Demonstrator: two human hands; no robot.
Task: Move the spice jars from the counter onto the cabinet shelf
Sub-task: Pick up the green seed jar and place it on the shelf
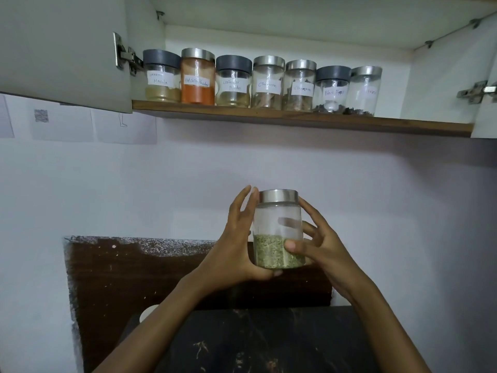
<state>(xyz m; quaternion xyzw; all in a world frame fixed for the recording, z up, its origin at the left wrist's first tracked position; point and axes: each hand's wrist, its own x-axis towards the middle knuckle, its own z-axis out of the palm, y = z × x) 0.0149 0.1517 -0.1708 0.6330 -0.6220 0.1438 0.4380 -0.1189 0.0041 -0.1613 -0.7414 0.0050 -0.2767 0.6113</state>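
Glass spice jar [278, 230] with steel lid, upright, roughly one-third full of green dried herb, held in mid-air between both hands. Left hand [236, 238] cupped around the jar's left wall and under its base, fingers half-curled, fingertips reaching to lid height. Right hand [320, 243] pressed to the right wall, thumb across the front over the herb, remaining fingers spread behind. Long axis of the jar vertical, lid uppermost. Dark counter [269, 343] below the wrists, jar clear of it. Cabinet shelf [295, 118] well above both hands and farther from the body, carrying seven labelled jars [261, 82] in a row along its front edge. Only visible bare stretch of shelf up and to the right of the hands, beyond the rightmost jar [363, 90]. Right hand nearer that gap. Probable requirement of the coming move: straight lift, then rightward and forward, jar kept upright. Space behind the row hidden.
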